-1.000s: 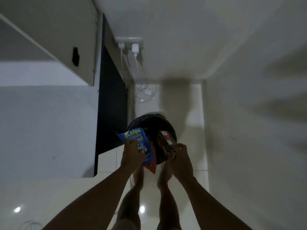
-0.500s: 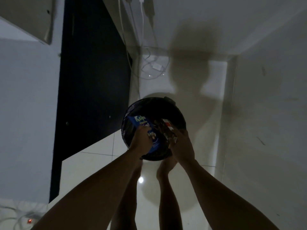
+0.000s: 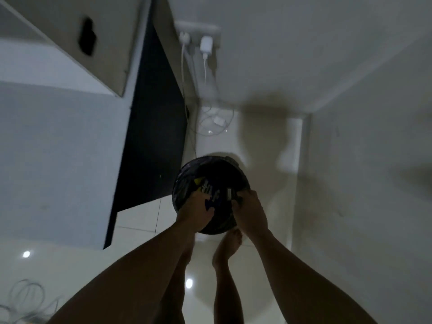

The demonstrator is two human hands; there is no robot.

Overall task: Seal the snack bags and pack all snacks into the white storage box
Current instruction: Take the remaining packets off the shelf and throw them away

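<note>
head view. a round black bin (image 3: 187,183), lined with a dark bag, stands on the pale tiled floor (image 3: 138,218) in front of the person's bare feet (image 3: 230,244). both hands reach over its near rim. the left hand (image 3: 197,212) has its fingers curled around a blue snack bag (image 3: 210,192), which is inside the bin's mouth; the bag's long axis runs from the hand up and away, toward the far-left rim, with white lettering and a yellow corner showing at the far end. the right hand (image 3: 250,210) closes its fingers on a small dark packet (image 3: 230,194) with a pale label, just right of the blue bag; its orientation cannot be told in the dim light. count: one blue bag, one dark packet, one bin, two hands. surroundings: a dark panel (image 3: 152,136) stands to the left of the bin; two white plugs (image 3: 205,44) sit in a wall socket above, their cables dropping to a white adapter (image 3: 218,120) on the floor behind the bin. a cabinet (image 3: 70,43) projects at upper left, and a loose cable coil (image 3: 25,298) lies at lower left. the forearms hide the bin's near rim.
</note>
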